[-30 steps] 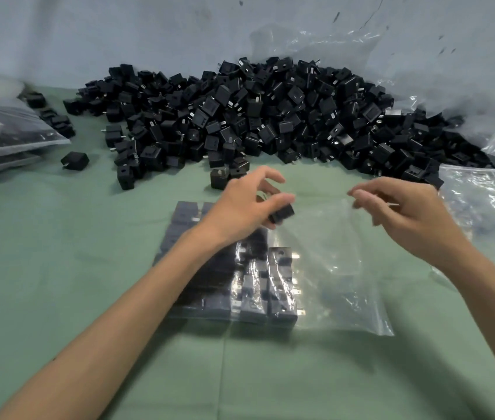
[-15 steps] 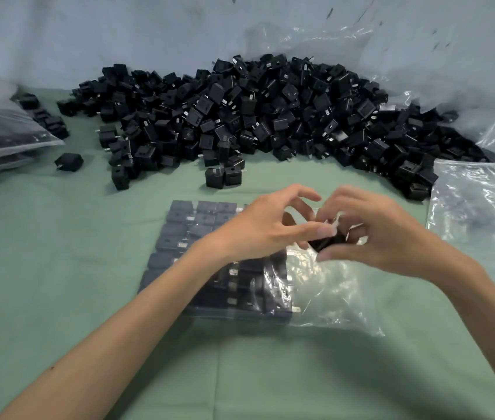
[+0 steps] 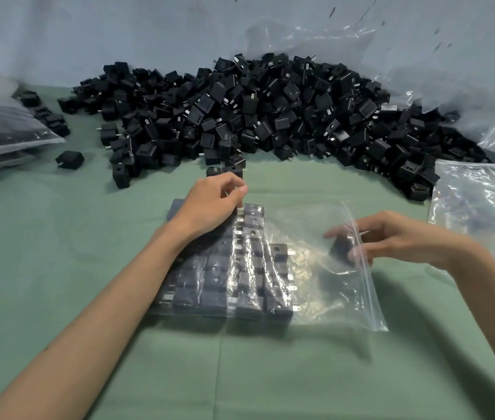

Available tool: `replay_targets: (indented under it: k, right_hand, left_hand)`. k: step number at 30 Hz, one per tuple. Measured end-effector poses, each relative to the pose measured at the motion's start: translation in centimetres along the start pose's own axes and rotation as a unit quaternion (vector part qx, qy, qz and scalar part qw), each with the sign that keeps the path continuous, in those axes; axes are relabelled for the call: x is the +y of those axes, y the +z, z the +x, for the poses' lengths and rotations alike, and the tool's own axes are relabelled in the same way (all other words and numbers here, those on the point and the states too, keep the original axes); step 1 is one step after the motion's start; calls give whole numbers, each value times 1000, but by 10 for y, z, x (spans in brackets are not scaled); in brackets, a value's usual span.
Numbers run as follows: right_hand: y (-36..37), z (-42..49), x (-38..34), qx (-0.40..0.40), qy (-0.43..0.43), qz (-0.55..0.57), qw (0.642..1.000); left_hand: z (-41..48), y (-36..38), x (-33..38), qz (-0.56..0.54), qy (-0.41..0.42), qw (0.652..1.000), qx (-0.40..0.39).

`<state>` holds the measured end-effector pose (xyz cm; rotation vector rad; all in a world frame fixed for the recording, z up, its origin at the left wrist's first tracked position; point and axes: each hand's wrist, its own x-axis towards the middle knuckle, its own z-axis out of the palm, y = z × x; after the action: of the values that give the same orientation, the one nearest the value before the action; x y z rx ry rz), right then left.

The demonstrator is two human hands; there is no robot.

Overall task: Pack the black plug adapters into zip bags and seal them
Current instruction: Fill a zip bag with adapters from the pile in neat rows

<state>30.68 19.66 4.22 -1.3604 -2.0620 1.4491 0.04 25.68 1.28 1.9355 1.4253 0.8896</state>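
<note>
Once passed over, adapter (image 3: 341, 249) pinched in right hand (image 3: 413, 241) fingers (image 3: 354, 255) at zip bag (image 3: 328, 298) mouth, insertion under way; left hand (image 3: 213, 204) curled, hold unclear.

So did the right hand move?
Yes. The right hand moved right across the zip bag, away from the packed adapters to its zip edge, holding a plug adapter.

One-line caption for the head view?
Right hand holds a black adapter in the mouth of the half-filled zip bag; left hand sits over the packed rows.
</note>
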Motion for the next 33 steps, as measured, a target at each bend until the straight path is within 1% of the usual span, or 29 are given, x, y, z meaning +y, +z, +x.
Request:
replay_targets:
  k: [2,4,6,8,10,12,15,16,19,21,25,29,31,33]
  right_hand:
    - [8,6,3,-7,-12,7,1000]
    - [16,11,5,-14,-18,-10,1000]
    - [26,18,7,-4,-27,-22,999]
    - [37,25,9,50,-49,-11,997]
    - [48,33,12,134,-91,1,987]
    - [58,40,13,199,-129,-35,971]
    - [72,48,6,239,-200,-98,945]
    - [75,48,4,244,-205,-101,942]
    - [75,46,1,230,-184,-77,952]
    - [76,47,3,230,-170,-90,954]
    - [82,46,2,255,-150,-104,950]
    - [86,42,9,251,-111,-35,961]
    - [88,38,10,253,-125,3,959]
    - [86,37,7,241,-110,7,964]
  left_hand:
    - [0,0,-1,3,4,1000,0]
    - [1,0,-2,-2,5,1000,3]
    - [1,1,-2,-4,5,1000,3]
    - [1,1,-2,-4,6,1000,3]
    - [1,1,-3,-4,5,1000,2]
    - [1,1,-3,-1,5,1000,1]
    - [1,1,-4,2,10,1000,0]
    - [1,1,-4,3,11,1000,0]
    - [1,2,-4,6,12,1000,0]
    - [1,2,-4,8,12,1000,-1]
    - [1,2,-3,17,16,1000,-2]
    - [0,2,-2,26,18,999,-2]
    - [0,2,-2,30,18,999,-3]
    - [0,2,-1,33,20,999,-4]
